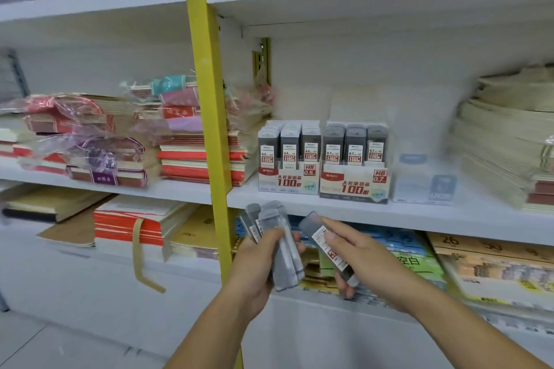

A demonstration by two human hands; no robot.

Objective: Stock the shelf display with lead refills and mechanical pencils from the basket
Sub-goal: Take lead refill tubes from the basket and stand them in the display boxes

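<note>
While left hand grips refills, right hand pinches single refill, HB 0.5 box

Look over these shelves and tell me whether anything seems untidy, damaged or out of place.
Yes. Left of the yellow post, the plastic wrap on the notebook stacks is torn and crumpled. One shelf down, a tan strap hangs loose off a red-edged stack. The two lead refill boxes look neat.

Pale display box blurred, print unreadable; paper stack cut off right.
</note>
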